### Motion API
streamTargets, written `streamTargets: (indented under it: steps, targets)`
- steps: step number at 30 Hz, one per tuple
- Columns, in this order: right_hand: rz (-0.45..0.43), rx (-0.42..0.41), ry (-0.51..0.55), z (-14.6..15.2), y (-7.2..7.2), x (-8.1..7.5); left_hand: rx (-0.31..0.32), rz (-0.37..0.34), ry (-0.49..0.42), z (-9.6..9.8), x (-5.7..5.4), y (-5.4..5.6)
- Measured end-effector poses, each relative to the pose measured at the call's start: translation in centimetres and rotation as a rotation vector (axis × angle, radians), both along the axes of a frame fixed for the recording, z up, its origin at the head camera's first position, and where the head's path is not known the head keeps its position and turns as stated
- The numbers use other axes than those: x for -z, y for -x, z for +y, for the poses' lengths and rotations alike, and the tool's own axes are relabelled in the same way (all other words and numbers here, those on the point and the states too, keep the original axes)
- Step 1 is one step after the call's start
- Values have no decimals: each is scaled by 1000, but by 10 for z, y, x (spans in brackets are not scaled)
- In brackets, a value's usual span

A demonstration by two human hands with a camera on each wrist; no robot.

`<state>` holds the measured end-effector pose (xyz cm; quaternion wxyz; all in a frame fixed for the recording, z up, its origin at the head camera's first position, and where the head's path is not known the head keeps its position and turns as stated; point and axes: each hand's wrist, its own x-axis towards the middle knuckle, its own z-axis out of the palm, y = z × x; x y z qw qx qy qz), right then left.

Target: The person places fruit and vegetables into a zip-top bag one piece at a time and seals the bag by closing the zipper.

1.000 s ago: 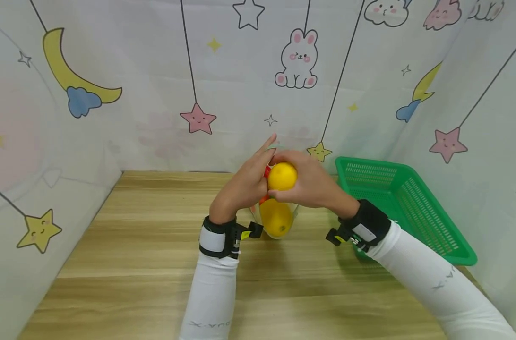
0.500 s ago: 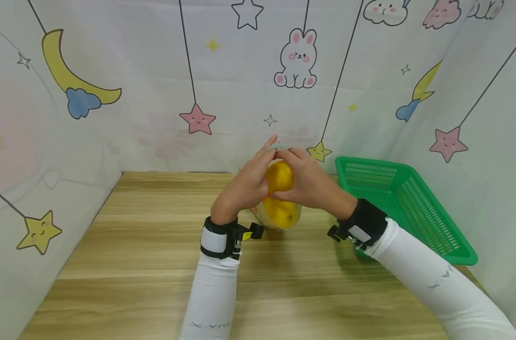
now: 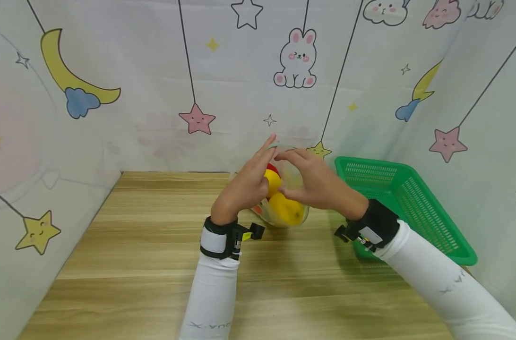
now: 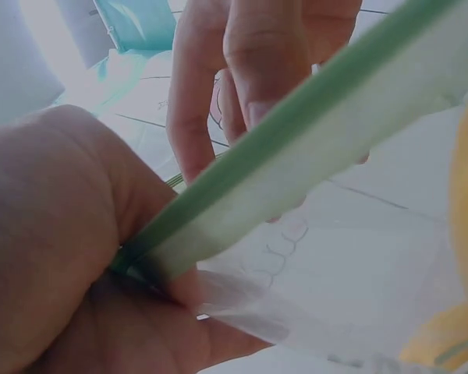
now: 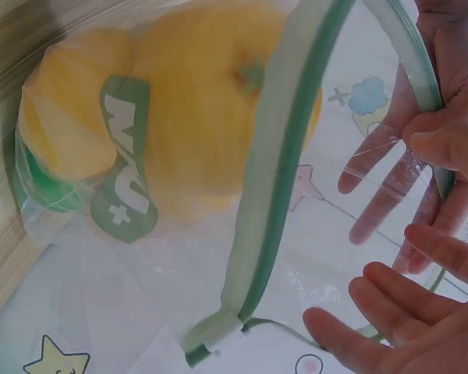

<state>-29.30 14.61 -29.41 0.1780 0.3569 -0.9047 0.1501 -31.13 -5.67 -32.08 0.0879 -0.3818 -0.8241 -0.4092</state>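
A clear zip bag (image 5: 281,156) with a green zip edge stands on the table. Inside it, a large yellow-orange fruit (image 3: 288,210) with a green stem mark lies at the bottom, below a smaller round yellow fruit (image 3: 273,182). Part of a red thing (image 3: 272,167) shows behind them. My left hand (image 3: 245,186) pinches the bag's green rim (image 4: 296,117) between thumb and fingers. At the bag's mouth, my right hand (image 3: 319,182) has its fingers and thumb spread in a curve, with nothing between them. The rim hides part of my right fingers in the left wrist view.
A green plastic basket (image 3: 441,212) stands at the right, beside my right forearm. The wooden tabletop (image 3: 156,264) extends in front and to the left. A printed white cloth (image 3: 156,71) closes off the back and sides.
My right hand has let go of the round yellow fruit, which is now inside the bag, and has drawn slightly right. My left hand keeps its place at the rim.
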Motion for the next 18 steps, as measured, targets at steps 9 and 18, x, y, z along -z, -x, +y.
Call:
streamTargets:
  steps: [9,18]
  targets:
    - [-54,-35,-3,9,-14,-5,-15,-14,10,1,-1,-3]
    - [-1,-44,91,24,-35,-24,-8,-4,-18,1,-1,-3]
